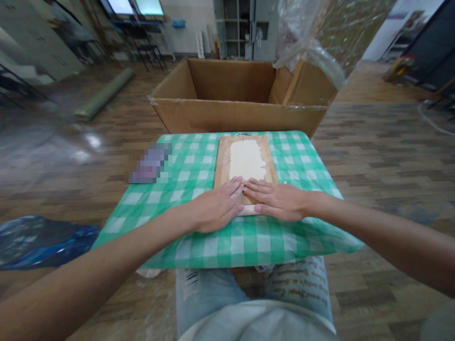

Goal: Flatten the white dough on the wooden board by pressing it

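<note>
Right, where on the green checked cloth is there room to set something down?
Bare: cloth between the blurred purple-grey rectangle and the rectangular wooden board; also from the board to the right edge. Crowded: the near middle, where the left hand and right hand meet over the board and pale cylindrical roll.

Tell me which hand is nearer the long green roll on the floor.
Left. The roll lies ahead and left of the left hand; the right hand sits farther right.

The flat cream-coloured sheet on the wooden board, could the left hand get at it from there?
Most likely yes: the left hand lies over the near end of the wooden board, close to the flat cream-coloured sheet, with nothing visible between them.
</note>
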